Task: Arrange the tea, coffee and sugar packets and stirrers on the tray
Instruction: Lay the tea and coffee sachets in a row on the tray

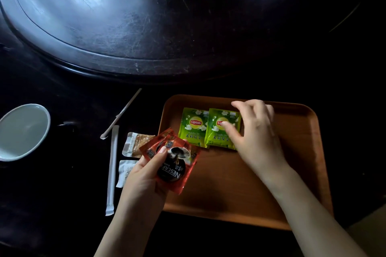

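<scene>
An orange-brown tray (pixel 296 173) lies on the dark table. Two green Lipton tea packets lie side by side on its far left part, the left tea packet (pixel 193 126) slightly under the right tea packet (pixel 221 131). My right hand (pixel 252 133) rests over the right one, fingertips touching it. My left hand (pixel 146 175) holds red Nescafe coffee packets (pixel 173 162) fanned over the tray's left edge. Left of the tray lie a brown sugar packet (pixel 134 144), a white sugar packet (pixel 124 170), a paper-wrapped stirrer (pixel 111 169) and a second thin stirrer (pixel 123 111).
A white cup (pixel 23 131) stands at the far left of the table. A large round turntable (pixel 125 27) fills the table's far side behind the tray. The table's near edge shows at the lower right.
</scene>
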A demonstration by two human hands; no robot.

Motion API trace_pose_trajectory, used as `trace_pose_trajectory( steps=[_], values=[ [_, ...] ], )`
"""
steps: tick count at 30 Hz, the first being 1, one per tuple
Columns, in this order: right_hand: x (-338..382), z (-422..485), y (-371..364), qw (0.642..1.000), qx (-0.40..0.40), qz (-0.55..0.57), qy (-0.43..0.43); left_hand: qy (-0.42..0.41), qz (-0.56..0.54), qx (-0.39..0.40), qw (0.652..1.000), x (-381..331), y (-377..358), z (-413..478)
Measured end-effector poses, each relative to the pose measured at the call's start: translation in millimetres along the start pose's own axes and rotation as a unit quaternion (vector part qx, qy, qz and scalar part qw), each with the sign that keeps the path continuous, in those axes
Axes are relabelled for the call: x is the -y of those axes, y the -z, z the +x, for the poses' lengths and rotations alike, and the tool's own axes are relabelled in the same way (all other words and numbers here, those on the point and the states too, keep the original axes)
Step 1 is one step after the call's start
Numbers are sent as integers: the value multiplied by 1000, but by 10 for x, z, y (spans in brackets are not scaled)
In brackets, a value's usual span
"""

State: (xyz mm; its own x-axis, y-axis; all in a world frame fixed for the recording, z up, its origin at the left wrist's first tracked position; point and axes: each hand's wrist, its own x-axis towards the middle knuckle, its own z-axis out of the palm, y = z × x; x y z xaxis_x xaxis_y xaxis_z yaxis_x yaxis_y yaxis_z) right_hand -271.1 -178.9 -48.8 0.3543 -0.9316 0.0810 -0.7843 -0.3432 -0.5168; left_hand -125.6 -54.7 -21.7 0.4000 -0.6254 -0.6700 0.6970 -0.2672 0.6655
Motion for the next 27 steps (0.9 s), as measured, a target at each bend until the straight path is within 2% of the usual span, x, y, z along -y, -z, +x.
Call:
trace_pose_trajectory(
  steps=[4, 20, 22, 24, 27],
  values=[
    [12, -86, -40, 993, 102, -34, 55, 1, 9, -1, 1000, -15, 8, -12],
    [10, -199, -22, 994, 86, -39, 48, 20, 4, 11, 1000, -17, -16, -58],
    [42, -227, 27, 997, 58, -12, 45, 29, -12, 21, 999, -3, -46, -57],
    [112, -288, 110, 996, 38, 70, 41, 37, -24, 38, 998, 25, -99, -63],
    [260, -423, 212, 974, 85, 208, 17, 40, -28, 74, 996, 93, -232, -95]
  ],
)
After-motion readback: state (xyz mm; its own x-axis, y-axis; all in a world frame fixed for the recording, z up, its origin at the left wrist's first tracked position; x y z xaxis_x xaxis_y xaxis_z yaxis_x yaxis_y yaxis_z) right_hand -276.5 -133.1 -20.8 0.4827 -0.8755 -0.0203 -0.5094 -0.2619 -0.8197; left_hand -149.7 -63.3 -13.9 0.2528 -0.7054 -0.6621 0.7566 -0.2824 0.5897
